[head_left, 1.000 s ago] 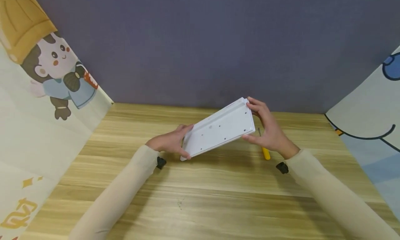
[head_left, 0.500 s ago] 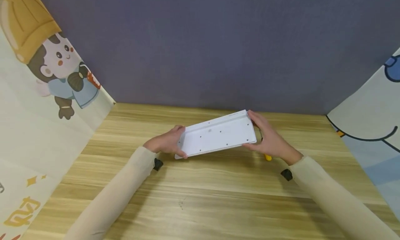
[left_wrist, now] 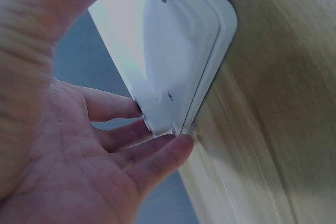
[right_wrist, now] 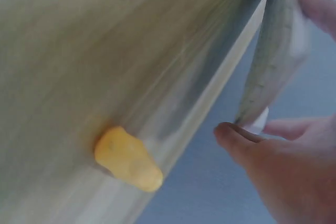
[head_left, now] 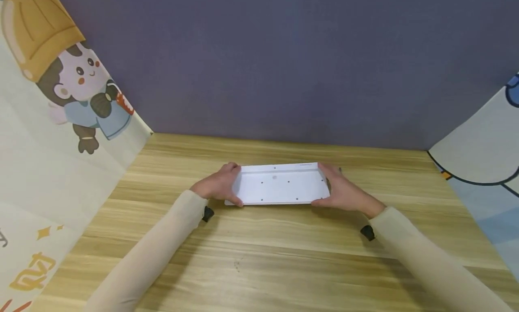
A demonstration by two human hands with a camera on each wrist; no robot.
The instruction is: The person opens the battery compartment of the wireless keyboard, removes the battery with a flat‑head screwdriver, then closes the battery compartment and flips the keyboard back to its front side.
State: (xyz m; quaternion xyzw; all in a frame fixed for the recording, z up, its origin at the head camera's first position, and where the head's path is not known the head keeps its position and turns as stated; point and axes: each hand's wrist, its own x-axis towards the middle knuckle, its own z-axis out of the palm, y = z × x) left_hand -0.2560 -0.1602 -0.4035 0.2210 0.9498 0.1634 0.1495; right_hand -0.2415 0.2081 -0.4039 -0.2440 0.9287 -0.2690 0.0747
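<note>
A white keyboard (head_left: 279,190) lies across the middle of the head view with its screw-dotted underside up. My left hand (head_left: 219,184) grips its left end, the thumb on the near edge and the fingers at the far edge. At the other end my right hand (head_left: 344,190) holds it in the same way. Up close in the left wrist view, screws and a rounded corner show on the keyboard (left_wrist: 173,35). The right wrist view catches the keyboard (right_wrist: 278,51) edge-on and blurred, apart from the table at that end. Its keys are mostly hidden.
A screwdriver's yellow handle (right_wrist: 128,158) rests on the wooden table (head_left: 259,267) by my right hand; in the head view only its metal tip (head_left: 340,169) shows. Behind the table stands a dark grey panel (head_left: 284,68), with printed sheets (head_left: 32,167) at both sides.
The keyboard's raised right end has come down, so it now lies nearly level and square to the table edge. My right hand moved down with it and now covers most of the screwdriver.
</note>
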